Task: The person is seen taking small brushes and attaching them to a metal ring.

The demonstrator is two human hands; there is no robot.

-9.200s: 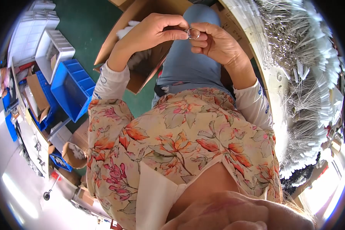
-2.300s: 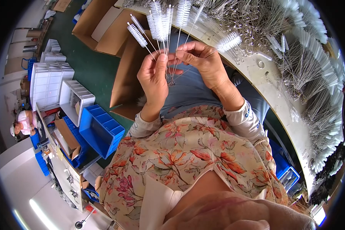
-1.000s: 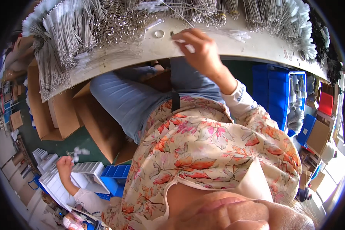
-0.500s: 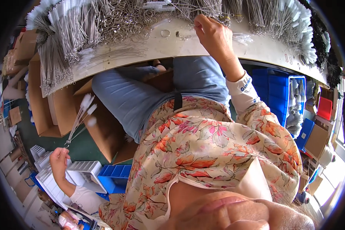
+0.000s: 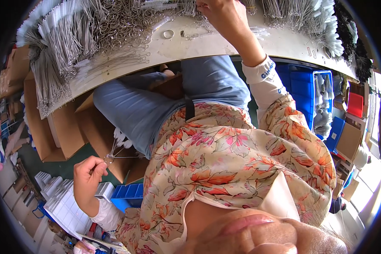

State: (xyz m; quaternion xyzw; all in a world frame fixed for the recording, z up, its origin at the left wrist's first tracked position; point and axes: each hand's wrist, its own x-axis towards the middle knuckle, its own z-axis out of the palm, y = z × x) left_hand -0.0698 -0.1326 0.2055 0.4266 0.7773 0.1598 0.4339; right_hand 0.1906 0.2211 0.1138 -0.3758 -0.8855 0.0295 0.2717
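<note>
My left hand [image 5: 89,178] is closed in a pinch, out beyond the table's near edge at the left. From its fingertips hangs a metal ring [image 5: 109,158] strung with several small wire-handled cleaning brushes [image 5: 119,136], their white bristle ends swung apart over an open carton. My right hand [image 5: 226,19] reaches over the table with fingers bent together near the wire-brush heap at the picture's top edge. What its fingertips grip, if anything, is hidden. A loose split ring [image 5: 168,34] and a white-bristled brush [image 5: 161,23] lie to its left.
On the white table [image 5: 156,51] are a pile of metal rings [image 5: 122,29] and bundles of wire brushes [image 5: 61,46]. Cardboard boxes [image 5: 72,131] stand at the left below the table. A blue crate [image 5: 298,89] is at the right, and a blue bin [image 5: 127,195] sits lower left.
My left hand has moved right and inward, and the ringed brushes have swung toward my leg. My right hand has moved slightly farther over the table and to the left.
</note>
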